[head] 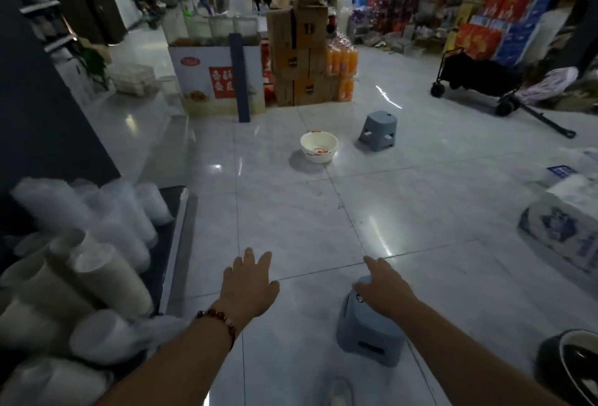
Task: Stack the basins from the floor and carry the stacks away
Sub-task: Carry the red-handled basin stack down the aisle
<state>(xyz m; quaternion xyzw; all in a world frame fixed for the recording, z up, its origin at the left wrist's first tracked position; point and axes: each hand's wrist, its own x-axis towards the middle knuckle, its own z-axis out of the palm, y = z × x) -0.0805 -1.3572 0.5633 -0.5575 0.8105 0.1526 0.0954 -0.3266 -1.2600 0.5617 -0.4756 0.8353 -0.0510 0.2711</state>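
A white basin sat alone on the tiled floor, well ahead of the person and just beside a grey step stool. Both hands reached forward holding nothing: the left hand with fingers spread, the right hand with fingers extended over a nearer grey stool. Judging by this, at least this basin remained to collect.

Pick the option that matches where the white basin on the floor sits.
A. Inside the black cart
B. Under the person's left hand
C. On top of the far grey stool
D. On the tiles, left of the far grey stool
D: the white basin stands alone on the floor tiles, to the left of the far grey stool and apart from it, well beyond both hands.
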